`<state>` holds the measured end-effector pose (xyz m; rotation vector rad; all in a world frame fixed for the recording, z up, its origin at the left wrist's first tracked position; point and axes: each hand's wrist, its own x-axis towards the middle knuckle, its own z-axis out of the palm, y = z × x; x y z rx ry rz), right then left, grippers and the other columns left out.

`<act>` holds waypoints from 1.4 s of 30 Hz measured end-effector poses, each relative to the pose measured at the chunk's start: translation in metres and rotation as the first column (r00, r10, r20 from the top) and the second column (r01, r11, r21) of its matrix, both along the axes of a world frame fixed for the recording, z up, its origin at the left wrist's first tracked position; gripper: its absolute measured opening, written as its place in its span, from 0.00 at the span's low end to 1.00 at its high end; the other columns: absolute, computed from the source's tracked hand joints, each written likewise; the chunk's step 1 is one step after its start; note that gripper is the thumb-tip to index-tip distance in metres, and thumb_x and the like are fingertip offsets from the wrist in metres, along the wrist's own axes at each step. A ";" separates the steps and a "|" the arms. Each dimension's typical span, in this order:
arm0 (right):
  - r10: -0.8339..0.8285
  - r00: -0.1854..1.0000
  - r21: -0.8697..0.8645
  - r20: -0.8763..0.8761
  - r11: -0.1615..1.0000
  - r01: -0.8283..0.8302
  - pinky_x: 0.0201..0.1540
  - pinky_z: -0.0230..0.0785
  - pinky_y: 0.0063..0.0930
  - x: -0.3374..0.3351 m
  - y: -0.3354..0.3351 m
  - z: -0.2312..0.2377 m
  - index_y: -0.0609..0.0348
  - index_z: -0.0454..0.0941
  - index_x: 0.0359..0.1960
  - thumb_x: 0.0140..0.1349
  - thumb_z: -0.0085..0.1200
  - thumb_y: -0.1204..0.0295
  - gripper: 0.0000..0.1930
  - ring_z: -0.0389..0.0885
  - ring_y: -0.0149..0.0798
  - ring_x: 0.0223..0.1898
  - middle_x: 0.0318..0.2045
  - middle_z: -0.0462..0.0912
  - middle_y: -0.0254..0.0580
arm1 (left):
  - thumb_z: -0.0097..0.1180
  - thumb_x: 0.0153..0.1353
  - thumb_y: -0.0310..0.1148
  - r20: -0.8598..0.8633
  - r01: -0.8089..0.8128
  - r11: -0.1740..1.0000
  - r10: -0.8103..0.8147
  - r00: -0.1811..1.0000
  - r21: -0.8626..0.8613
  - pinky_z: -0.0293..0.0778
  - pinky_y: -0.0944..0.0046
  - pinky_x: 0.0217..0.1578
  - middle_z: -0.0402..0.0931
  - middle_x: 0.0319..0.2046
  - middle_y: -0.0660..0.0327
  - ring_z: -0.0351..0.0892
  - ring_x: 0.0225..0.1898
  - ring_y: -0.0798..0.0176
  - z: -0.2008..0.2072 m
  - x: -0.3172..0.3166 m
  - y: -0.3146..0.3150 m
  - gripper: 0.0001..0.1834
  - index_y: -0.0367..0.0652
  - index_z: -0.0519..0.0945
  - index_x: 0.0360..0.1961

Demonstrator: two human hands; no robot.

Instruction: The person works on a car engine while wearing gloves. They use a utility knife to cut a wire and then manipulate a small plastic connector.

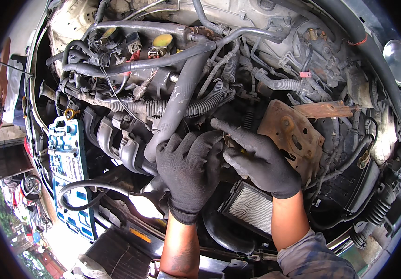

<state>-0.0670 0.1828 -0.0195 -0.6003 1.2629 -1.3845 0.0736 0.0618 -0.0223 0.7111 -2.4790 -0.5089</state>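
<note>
An open engine bay fills the view. Left hand (pixel 189 169) lies flat on the grey intake pipe (pixel 175 109); right hand (pixel 256 158), at 3 o'clock, pinches something small (hidden). It could slip and drop among the hoses below.

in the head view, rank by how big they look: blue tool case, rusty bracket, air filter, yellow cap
1. blue tool case
2. rusty bracket
3. air filter, partly hidden by the right hand, so its rank against the bracket is unsure
4. yellow cap
</note>
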 end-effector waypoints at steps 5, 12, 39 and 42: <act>-0.052 0.944 -0.100 -0.327 0.995 0.020 0.54 0.73 0.26 0.001 -0.002 0.000 0.65 0.68 0.75 0.74 0.57 0.77 0.29 0.77 0.27 0.46 0.44 0.81 0.37 | 0.65 0.53 0.34 0.006 -0.009 1.000 0.010 1.000 -0.007 0.67 0.50 0.40 0.78 0.33 0.63 0.75 0.36 0.53 -0.001 -0.002 0.001 0.15 0.53 0.85 0.45; -0.103 0.880 0.011 -0.465 0.993 0.121 0.51 0.78 0.34 0.004 -0.005 -0.008 0.68 0.70 0.72 0.73 0.58 0.76 0.27 0.85 0.34 0.44 0.43 0.87 0.46 | 0.66 0.54 0.33 0.061 -0.018 1.000 0.019 0.998 -0.019 0.66 0.52 0.38 0.77 0.31 0.64 0.75 0.34 0.55 0.000 -0.002 0.002 0.14 0.53 0.86 0.44; -0.276 0.948 -0.066 -0.160 0.961 0.268 0.46 0.77 0.21 -0.004 -0.012 -0.004 0.71 0.73 0.66 0.69 0.62 0.79 0.25 0.83 0.23 0.44 0.47 0.87 0.42 | 0.67 0.59 0.34 0.033 0.004 0.999 -0.005 0.999 0.034 0.65 0.54 0.37 0.79 0.30 0.65 0.76 0.33 0.56 0.005 -0.002 0.001 0.12 0.54 0.88 0.45; -0.147 0.936 -0.126 -0.320 0.986 0.112 0.58 0.75 0.29 -0.007 -0.008 0.001 0.72 0.67 0.72 0.70 0.60 0.81 0.29 0.81 0.29 0.55 0.55 0.83 0.47 | 0.66 0.59 0.33 -0.011 0.018 0.999 -0.018 1.000 0.042 0.65 0.53 0.36 0.79 0.30 0.65 0.76 0.33 0.56 0.005 -0.002 0.001 0.12 0.53 0.88 0.45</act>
